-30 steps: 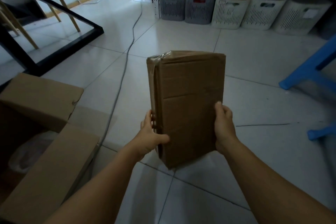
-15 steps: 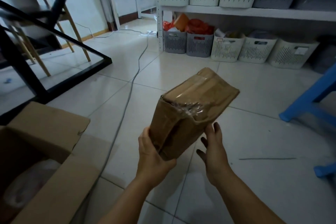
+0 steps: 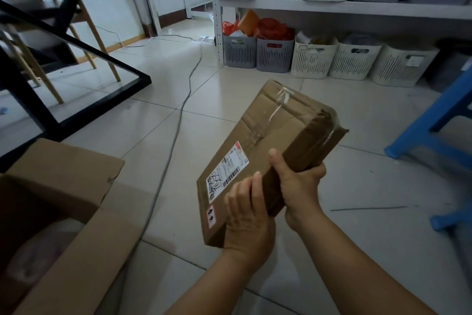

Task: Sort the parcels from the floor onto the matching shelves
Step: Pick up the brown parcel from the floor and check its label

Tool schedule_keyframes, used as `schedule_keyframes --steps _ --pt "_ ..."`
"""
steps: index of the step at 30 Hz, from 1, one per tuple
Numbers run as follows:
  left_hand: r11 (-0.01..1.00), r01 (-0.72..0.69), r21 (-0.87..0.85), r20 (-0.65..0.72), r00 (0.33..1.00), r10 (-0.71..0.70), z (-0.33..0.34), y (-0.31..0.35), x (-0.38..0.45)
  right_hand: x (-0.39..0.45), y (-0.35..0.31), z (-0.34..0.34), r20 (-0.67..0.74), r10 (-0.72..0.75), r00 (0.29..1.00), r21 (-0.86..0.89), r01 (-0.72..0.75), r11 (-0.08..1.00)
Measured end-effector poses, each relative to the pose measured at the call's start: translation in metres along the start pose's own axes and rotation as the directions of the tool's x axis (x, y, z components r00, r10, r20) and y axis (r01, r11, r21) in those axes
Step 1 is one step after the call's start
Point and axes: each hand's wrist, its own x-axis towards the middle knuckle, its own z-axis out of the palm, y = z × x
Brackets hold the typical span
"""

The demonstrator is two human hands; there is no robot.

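A flat brown cardboard parcel (image 3: 265, 141) wrapped in clear tape is held tilted above the tiled floor, its white shipping label (image 3: 226, 170) turned up toward me. My left hand (image 3: 246, 215) grips its near lower corner. My right hand (image 3: 297, 184) clasps its right side edge, thumb on the labelled face. A white shelf unit (image 3: 332, 5) stands ahead, with white and grey slotted baskets on the board and more baskets (image 3: 313, 59) on the floor under it.
A big open cardboard box (image 3: 63, 202) with a pale bag inside sits at the lower left. A grey cable (image 3: 176, 130) runs across the tiles. A black frame (image 3: 84, 107) and wooden legs stand left; a blue stool (image 3: 439, 123) stands right.
The parcel has been turned over so its label side now faces up. Both hands shifted their hold, the right hand closing on the side edge. The view has lifted toward the shelf.
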Motion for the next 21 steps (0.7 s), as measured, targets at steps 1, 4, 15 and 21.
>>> schedule_keyframes --steps 1,4,15,21 --pt "1.000 -0.009 -0.023 0.008 1.000 0.009 0.001 0.000 -0.002 0.002 0.001 -0.002 -0.006 0.001 1.000 -0.002 -0.001 1.000" --pt "0.991 -0.035 -0.130 0.120 0.991 0.050 -0.002 -0.001 -0.005 0.005 0.004 -0.015 -0.010 0.008 1.000 -0.026 -0.009 1.000" --pt "0.696 0.673 -0.251 0.519 0.700 -0.490 -0.044 -0.052 0.036 0.026 -0.001 -0.057 0.048 0.109 0.993 0.086 -0.113 0.990" --pt "0.266 0.919 -0.290 0.874 0.368 -0.319 -0.059 -0.079 0.029 0.027 0.000 -0.068 0.097 0.148 0.984 0.084 -0.156 0.984"
